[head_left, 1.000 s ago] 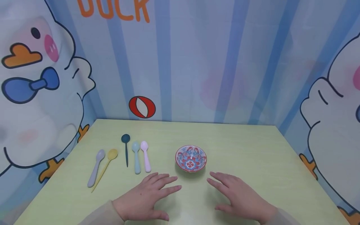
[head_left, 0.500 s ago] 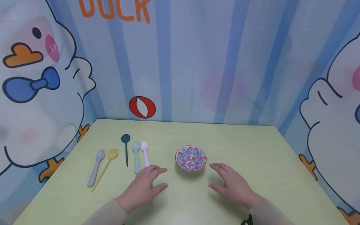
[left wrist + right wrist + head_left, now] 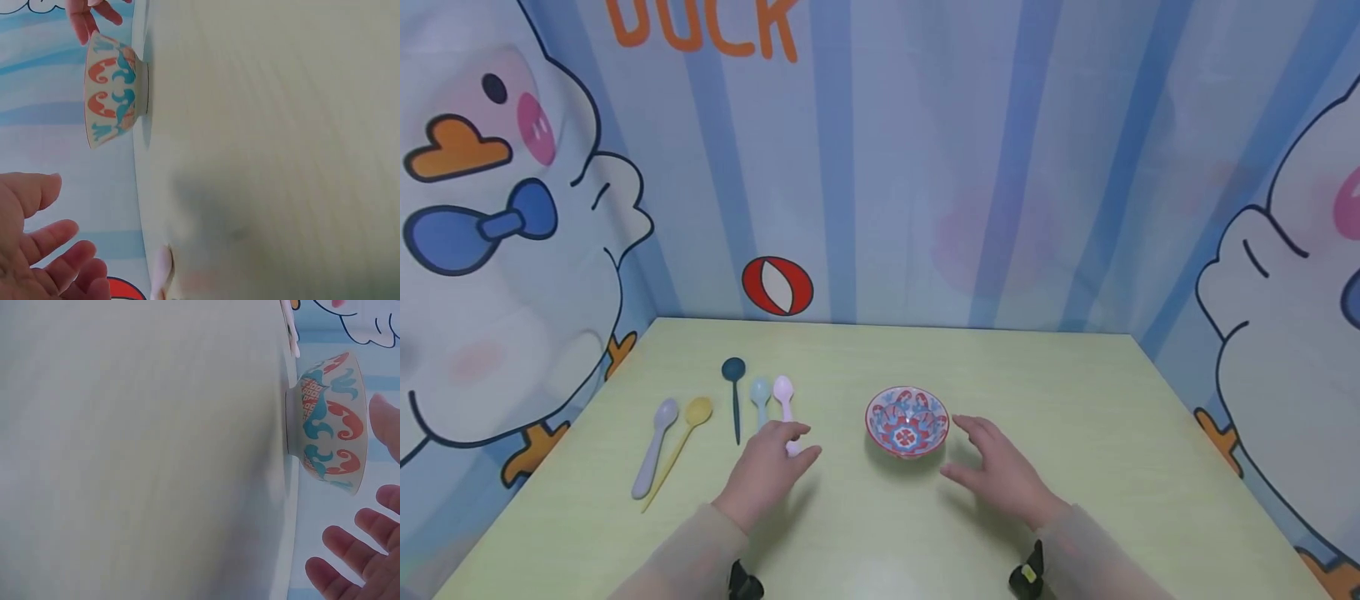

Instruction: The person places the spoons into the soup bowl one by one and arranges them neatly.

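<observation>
A small bowl (image 3: 907, 423) with a red and blue pattern stands upright on the table; its patterned outside (image 3: 114, 94) shows in the left wrist view. To its right is my right hand (image 3: 1006, 477), thumb and fingers spread, fingertips close to the rim. Whether they touch it I cannot tell. My left hand (image 3: 762, 473) hovers left of the bowl, fingers loosely bent and holding nothing. It hides the lower parts of a light blue spoon (image 3: 761, 392) and a pink spoon (image 3: 783, 390). In the right wrist view, the bowl (image 3: 331, 425) is beside my thumb.
Further left lie a dark teal spoon (image 3: 734, 385), a yellow spoon (image 3: 679, 450) and a pale purple spoon (image 3: 656, 450). The light yellow table (image 3: 1037, 375) ends at a striped curtain (image 3: 910, 167) with cartoon ducks. Dark wrist devices (image 3: 1027, 577) sit under the sleeves.
Both hands have moved forward over the table. The left has also gone leftward, over the spoon handles, while the right has drawn up beside the bowl. Bowl and spoons stay in place.
</observation>
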